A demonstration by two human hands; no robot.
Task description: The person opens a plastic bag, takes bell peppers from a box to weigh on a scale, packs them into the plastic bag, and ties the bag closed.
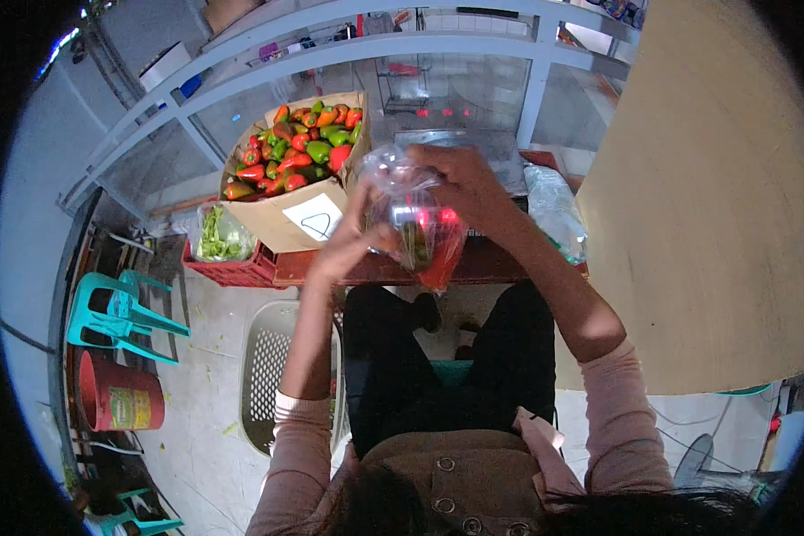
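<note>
Between my hands is a clear plastic bag [400, 207] with red and green peppers [439, 261] in its lower part. My left hand [347, 246] grips the bag's left side, fingers curled against the plastic. At the bag's gathered top, my right hand [463, 179] is closed on the film from the right. Just left of the bag stands an open cardboard box [268, 220] heaped with red, orange and green peppers [297, 152]. Behind my right hand, partly covered, is a metal-topped weighing scale [502, 152] with lit red digits.
A red crate [241, 272] holding bagged greens [219, 237] sits left of the box. On the table's [305, 268] right lies a plastic packet [556, 210], beside a large tan board [697, 214]. A basket [268, 366], a teal stool [121, 313] and a red bucket [116, 393] stand on the floor.
</note>
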